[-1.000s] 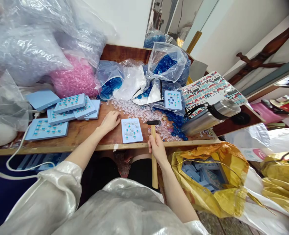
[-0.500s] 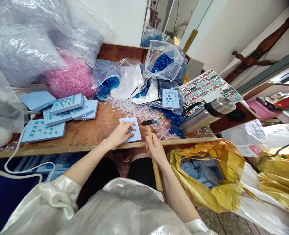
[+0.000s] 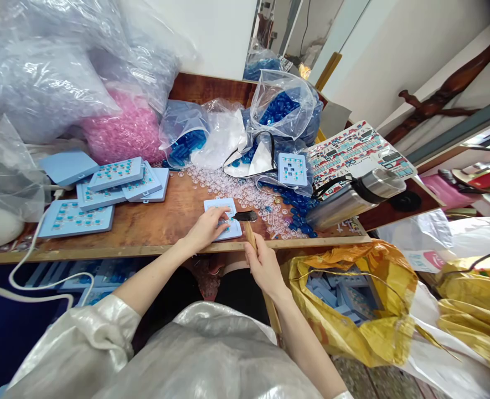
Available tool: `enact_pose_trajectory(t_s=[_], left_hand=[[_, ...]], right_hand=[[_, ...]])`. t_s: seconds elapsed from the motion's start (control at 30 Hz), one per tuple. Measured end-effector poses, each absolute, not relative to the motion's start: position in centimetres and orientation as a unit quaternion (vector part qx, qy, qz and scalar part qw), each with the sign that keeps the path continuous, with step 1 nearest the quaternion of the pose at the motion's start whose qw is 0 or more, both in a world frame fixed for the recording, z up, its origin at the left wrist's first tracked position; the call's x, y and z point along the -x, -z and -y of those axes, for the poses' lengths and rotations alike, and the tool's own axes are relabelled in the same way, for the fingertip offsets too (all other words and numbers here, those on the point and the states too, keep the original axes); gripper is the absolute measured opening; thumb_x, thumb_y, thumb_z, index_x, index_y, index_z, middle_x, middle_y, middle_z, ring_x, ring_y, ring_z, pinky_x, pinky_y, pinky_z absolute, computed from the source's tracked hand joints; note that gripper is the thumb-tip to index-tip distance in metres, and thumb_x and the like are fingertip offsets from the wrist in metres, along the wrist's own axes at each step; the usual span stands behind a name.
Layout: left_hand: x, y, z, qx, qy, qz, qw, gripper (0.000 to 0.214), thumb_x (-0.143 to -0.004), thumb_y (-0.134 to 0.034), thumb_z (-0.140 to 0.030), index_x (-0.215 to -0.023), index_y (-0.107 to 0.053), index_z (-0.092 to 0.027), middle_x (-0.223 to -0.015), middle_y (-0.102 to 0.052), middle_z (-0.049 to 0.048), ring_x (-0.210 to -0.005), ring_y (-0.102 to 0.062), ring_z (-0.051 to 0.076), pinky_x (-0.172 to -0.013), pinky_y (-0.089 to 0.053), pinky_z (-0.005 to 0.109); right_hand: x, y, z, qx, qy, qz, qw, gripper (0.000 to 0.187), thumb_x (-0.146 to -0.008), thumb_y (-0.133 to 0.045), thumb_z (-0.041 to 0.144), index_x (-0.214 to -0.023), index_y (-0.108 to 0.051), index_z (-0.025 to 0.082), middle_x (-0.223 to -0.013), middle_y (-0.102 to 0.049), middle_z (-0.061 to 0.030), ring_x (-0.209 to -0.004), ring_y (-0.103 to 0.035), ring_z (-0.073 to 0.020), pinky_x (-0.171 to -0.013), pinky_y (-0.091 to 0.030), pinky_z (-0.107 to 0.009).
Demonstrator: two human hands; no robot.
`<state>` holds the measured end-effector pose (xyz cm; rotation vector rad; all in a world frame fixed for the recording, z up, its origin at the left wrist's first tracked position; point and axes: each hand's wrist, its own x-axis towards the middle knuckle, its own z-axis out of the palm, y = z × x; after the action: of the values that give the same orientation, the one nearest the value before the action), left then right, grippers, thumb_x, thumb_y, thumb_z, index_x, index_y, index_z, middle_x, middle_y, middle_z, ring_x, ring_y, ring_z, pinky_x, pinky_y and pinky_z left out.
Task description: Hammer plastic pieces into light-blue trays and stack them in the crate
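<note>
My right hand [image 3: 264, 266] is closed round the wooden handle of a small hammer [image 3: 245, 216], whose dark head sits over the right edge of a light blue board [image 3: 220, 205]. That board lies near the front edge of the wooden table [image 3: 153, 221]. My left hand [image 3: 206, 228] rests on the board with its fingers curled and pinched over it; what they hold, if anything, is too small to make out. Clear plastic rings [image 3: 232, 188] and dark blue pieces [image 3: 298, 216] are scattered just behind and to the right of the board.
Finished blue boards [image 3: 115, 183] are stacked at the left. Bags of pink [image 3: 124, 133], clear and blue pieces [image 3: 284, 105] crowd the back. A steel flask [image 3: 352, 197] lies at the right. A yellow sack [image 3: 352, 299] of blue boards stands beside my right knee. A white cable [image 3: 41, 277] hangs left.
My left hand moved from the bare table onto the blue board. The hammer swung left, so its head now sits over the board's right edge.
</note>
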<state>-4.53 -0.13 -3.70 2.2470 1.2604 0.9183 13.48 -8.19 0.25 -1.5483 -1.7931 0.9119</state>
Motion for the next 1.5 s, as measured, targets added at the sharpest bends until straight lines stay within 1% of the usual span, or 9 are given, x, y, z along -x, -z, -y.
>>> enact_pose_trajectory(t_s=[0.23,0.4,0.57,0.67,0.77,0.93,1.1,1.37,1.5], left_hand=[[4.5,3.1,-0.1,-0.804,-0.300,-0.464,0.219,0.039,-0.079,-0.055,-0.017,-0.116,-0.042,-0.019,-0.089,-0.061,0.0027,-0.090,-0.057,0.018,-0.083,-0.044,0.034],[4.6,3.4,-0.2,-0.803,-0.319,-0.449,0.228,0.040,-0.079,-0.055,-0.019,-0.116,-0.041,-0.020,-0.089,-0.062,0.0022,-0.093,-0.055,0.018,-0.085,-0.043,0.034],[4.6,3.1,0.3,-0.795,-0.317,-0.459,0.237,0.043,-0.077,-0.056,-0.019,-0.117,-0.041,-0.019,-0.089,-0.060,0.0028,-0.089,-0.057,0.017,-0.083,-0.045,0.034],[5.4,2.5,-0.3,-0.780,-0.335,-0.463,0.255,0.039,-0.079,-0.055,-0.024,-0.116,-0.043,-0.020,-0.096,-0.061,0.0036,-0.088,-0.058,0.016,-0.080,-0.047,0.030],[7.3,2.4,-2.8,-0.761,-0.360,-0.511,0.173,0.028,-0.082,-0.047,-0.020,-0.111,-0.048,-0.017,-0.105,-0.058,0.0073,-0.095,-0.055,0.018,-0.083,-0.046,0.032],[10.6,3.8,-8.4,-0.787,-0.259,-0.559,0.030,0.024,-0.080,-0.045,-0.012,-0.102,-0.056,-0.013,-0.104,-0.056,0.0121,-0.102,-0.048,0.024,-0.091,-0.039,0.041],[10.8,5.0,-9.3,-0.815,-0.209,-0.540,0.009,0.018,-0.084,-0.041,-0.017,-0.092,-0.057,-0.014,-0.096,-0.057,0.0120,-0.096,-0.048,0.024,-0.087,-0.040,0.039],[10.5,4.8,-8.6,-0.827,-0.223,-0.516,0.017,0.011,-0.081,-0.051,-0.025,-0.080,-0.054,-0.015,-0.086,-0.056,0.0098,-0.089,-0.051,0.023,-0.082,-0.042,0.036],[10.4,4.4,-8.0,-0.794,-0.257,-0.547,0.069,0.012,-0.081,-0.047,-0.020,-0.090,-0.053,-0.014,-0.082,-0.059,0.0077,-0.078,-0.055,0.020,-0.072,-0.044,0.032]], right_hand=[[-13.8,0.1,7.0,0.613,-0.290,0.710,0.191,0.031,-0.090,-0.033,0.036,-0.111,-0.050,0.022,-0.084,-0.064,-0.0071,-0.076,-0.060,-0.0229,-0.064,-0.040,-0.028],[-13.7,-0.5,6.8,0.604,-0.277,0.698,0.268,0.033,-0.091,-0.030,0.034,-0.118,-0.044,0.021,-0.092,-0.064,-0.0073,-0.079,-0.060,-0.0215,-0.069,-0.041,-0.029],[-13.4,0.1,6.4,0.594,-0.285,0.731,0.180,0.030,-0.089,-0.035,0.032,-0.114,-0.049,0.021,-0.085,-0.065,-0.0070,-0.078,-0.061,-0.0228,-0.065,-0.040,-0.027],[-14.2,0.7,6.0,0.595,-0.292,0.705,0.252,0.031,-0.090,-0.033,0.035,-0.115,-0.047,0.022,-0.092,-0.064,-0.0064,-0.083,-0.061,-0.0218,-0.069,-0.042,-0.028],[-15.1,1.5,5.6,0.610,-0.300,0.668,0.301,0.032,-0.090,-0.032,0.038,-0.110,-0.049,0.021,-0.085,-0.064,-0.0051,-0.076,-0.060,-0.0204,-0.064,-0.043,-0.028],[-15.4,2.4,5.2,0.632,-0.278,0.676,0.258,0.032,-0.089,-0.032,0.040,-0.107,-0.051,0.021,-0.074,-0.062,-0.0033,-0.068,-0.060,-0.0207,-0.063,-0.041,-0.029],[-15.0,2.4,5.3,0.642,-0.255,0.686,0.227,0.035,-0.089,-0.033,0.040,-0.115,-0.048,0.021,-0.082,-0.065,-0.0060,-0.075,-0.061,-0.0229,-0.066,-0.041,-0.029],[-15.3,2.7,5.1,0.641,-0.272,0.675,0.244,0.035,-0.088,-0.032,0.042,-0.110,-0.049,0.020,-0.073,-0.063,-0.0032,-0.068,-0.060,-0.0202,-0.063,-0.041,-0.027],[-15.3,2.7,5.2,0.642,-0.280,0.670,0.244,0.035,-0.088,-0.032,0.043,-0.108,-0.050,0.020,-0.071,-0.061,-0.0023,-0.065,-0.059,-0.0194,-0.061,-0.041,-0.027]])
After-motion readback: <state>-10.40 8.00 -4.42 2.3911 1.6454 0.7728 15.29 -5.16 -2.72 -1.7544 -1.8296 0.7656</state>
